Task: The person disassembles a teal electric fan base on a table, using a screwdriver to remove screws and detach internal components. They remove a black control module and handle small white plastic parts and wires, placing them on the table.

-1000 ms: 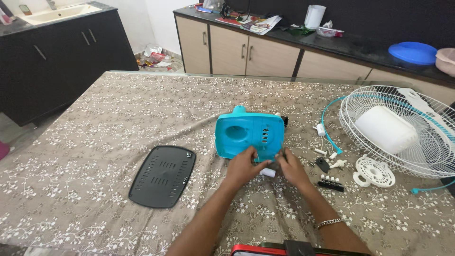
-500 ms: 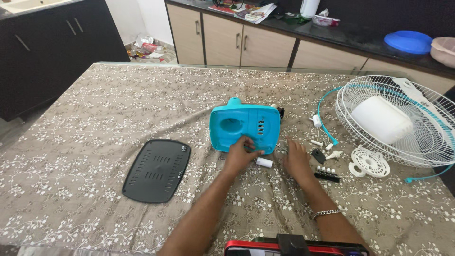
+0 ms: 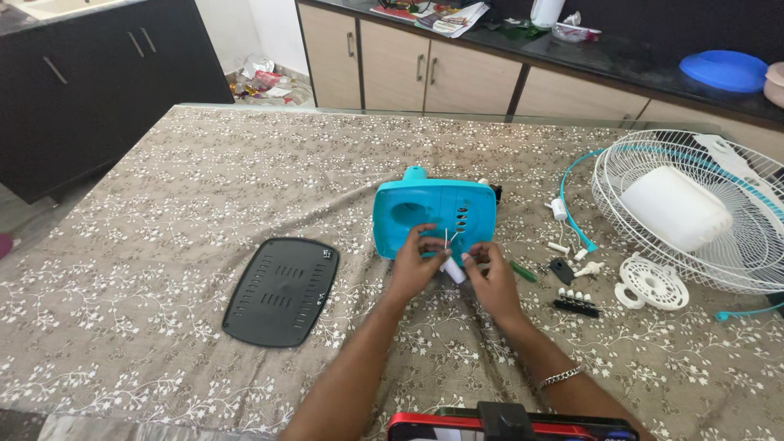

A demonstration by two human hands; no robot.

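A turquoise plastic housing point(image 3: 433, 214) with a round hole and slots lies on the patterned tablecloth point(image 3: 204, 188). Just in front of it, both my hands meet around a small white cylinder point(image 3: 452, 270) with thin white wires point(image 3: 447, 238) standing up from it. My left hand point(image 3: 415, 265) pinches the cylinder and its wires. My right hand point(image 3: 492, 283) touches the cylinder with its thumb, and a green-handled tool point(image 3: 523, 272) sticks out from under its fingers.
A black slotted plate point(image 3: 282, 290) lies to the left. On the right are a white fan grille point(image 3: 735, 245) holding a white motor cover point(image 3: 674, 208), a white round disc point(image 3: 651, 286), a black strip with white knobs point(image 3: 576, 304) and small white parts point(image 3: 563, 245). A red phone point(image 3: 506, 426) sits at the bottom edge.
My right hand left the tablecloth and came back to the white cylinder, now with a green-handled tool. The cylinder has been lifted off the cloth between both hands.
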